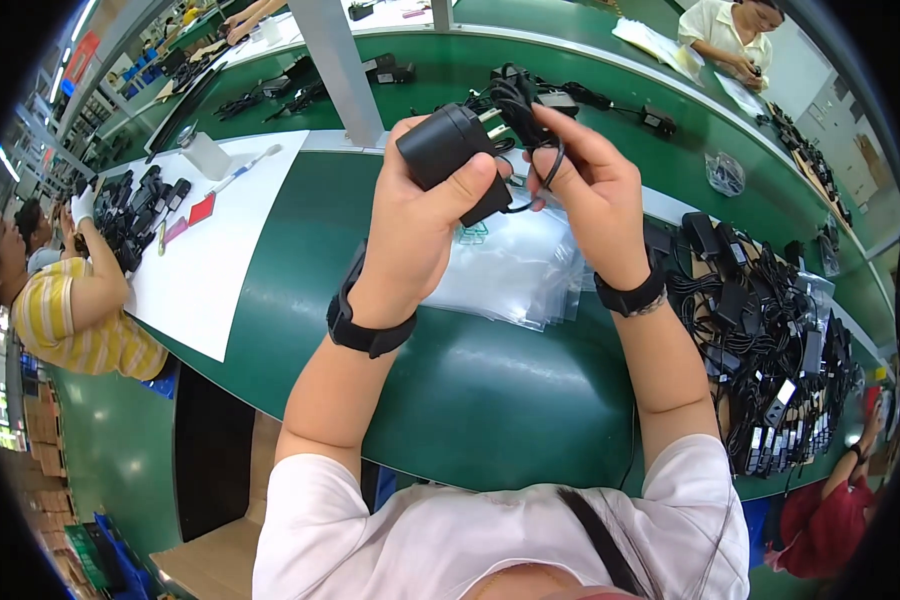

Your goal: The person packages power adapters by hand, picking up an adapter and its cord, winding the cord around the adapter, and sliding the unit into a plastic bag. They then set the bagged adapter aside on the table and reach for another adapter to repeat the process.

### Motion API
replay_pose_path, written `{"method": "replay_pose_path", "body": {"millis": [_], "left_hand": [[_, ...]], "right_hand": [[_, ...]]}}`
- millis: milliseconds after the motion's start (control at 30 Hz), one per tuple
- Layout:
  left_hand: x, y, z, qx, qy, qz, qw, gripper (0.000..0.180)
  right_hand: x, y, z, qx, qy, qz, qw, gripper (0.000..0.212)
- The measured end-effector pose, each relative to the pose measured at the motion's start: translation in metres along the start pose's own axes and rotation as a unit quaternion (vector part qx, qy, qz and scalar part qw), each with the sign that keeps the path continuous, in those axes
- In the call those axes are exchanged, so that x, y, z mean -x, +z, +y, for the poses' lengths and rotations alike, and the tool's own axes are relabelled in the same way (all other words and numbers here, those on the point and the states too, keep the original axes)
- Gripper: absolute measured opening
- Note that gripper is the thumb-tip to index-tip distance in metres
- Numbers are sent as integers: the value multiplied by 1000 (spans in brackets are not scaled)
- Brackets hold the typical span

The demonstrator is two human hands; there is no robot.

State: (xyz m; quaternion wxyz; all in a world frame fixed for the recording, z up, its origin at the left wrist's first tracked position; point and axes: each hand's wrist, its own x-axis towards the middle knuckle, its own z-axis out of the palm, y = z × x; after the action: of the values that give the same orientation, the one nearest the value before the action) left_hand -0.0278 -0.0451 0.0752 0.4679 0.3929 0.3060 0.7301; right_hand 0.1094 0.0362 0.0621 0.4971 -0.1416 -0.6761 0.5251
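The left hand holds the black adapter, fingers closed around its body and thumb laid across the near side. Its metal prongs point toward the right hand, which pinches the coiled cable between thumb and fingers; a strand loops down to the adapter's lower end. The adapter is raised over the green bench, near the clear bags. A heap of adapters lies at right; a bottle stands at left on a white sheet.

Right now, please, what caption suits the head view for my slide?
Left hand gripping a black power adapter, right hand holding coiled cable.
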Motion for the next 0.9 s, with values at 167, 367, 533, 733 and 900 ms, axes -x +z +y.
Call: {"method": "replay_pose_path", "body": {"millis": [167,367,533,733,900], "left_hand": [[0,-3,-5,-38,23,-3,999,38],[-1,-12,-3,-46,27,34,998,34],[-3,-11,-5,-48,20,36,998,38],[4,-6,15,-215,244,120,938,40],[11,-12,-1,-374,384,3,844,41]], "right_hand": [[3,4,7,104,-91,-36,990,36],[1,0,-1,179,-152,-131,963,44],[3,1,1,210,-179,-157,948,61],[10,11,-4,322,-144,-44,935,36],[8,2,12,-294,345,-116,884,38]]}}
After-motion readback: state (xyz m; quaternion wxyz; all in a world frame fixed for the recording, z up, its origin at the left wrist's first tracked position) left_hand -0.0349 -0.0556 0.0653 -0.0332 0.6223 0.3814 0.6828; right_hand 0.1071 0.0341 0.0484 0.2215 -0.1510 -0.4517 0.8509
